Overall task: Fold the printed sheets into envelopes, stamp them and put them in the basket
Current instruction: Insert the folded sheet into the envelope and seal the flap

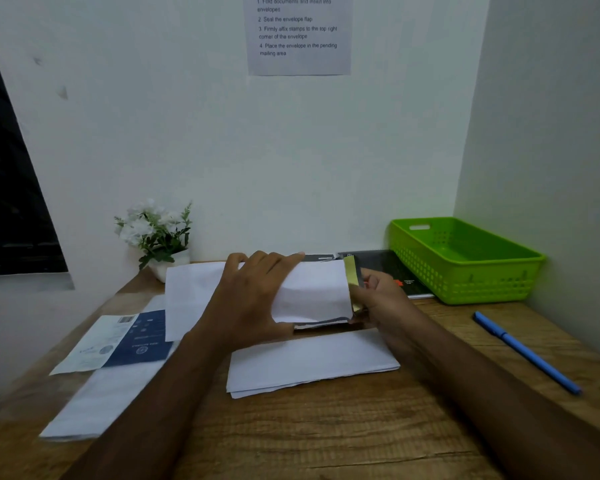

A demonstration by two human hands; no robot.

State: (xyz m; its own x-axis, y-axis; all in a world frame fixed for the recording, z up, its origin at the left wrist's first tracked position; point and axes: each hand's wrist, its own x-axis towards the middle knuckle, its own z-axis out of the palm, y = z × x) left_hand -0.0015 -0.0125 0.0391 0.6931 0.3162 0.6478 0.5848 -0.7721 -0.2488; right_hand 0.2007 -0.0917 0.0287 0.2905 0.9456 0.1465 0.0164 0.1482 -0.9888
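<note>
The wooden desk (pixel 326 438) carries the green basket (pixel 465 268) at its far right corner, and nothing can be seen inside the basket. High on the wall, up and to the left of the basket, hangs a notice (pixel 298 36) with four numbered steps. Far left of the basket and nearer to the person, a long white sheet (pixel 94 403) lies at a slant. A pile of folded sheets (pixel 312 362) lies to the left of the basket, closer to the person. A blue-and-white printed sheet (pixel 118 341) is well to the left of the basket. A dark book (pixel 385 268) touches the basket's left wall. A white-flowered plant (pixel 156 233) stands far left of the basket, against the wall.

The left hand (pixel 253 299) grips the white envelope (pixel 316 292), fingers curled over the top edge and thumb below. The envelope is held above the desk, just left of the basket. The right hand (pixel 378 299) holds the envelope's end nearest to the basket, fingers curled by an olive-yellow strip (pixel 352 282). A blue pen (pixel 523 351) lies just in front of the basket.
</note>
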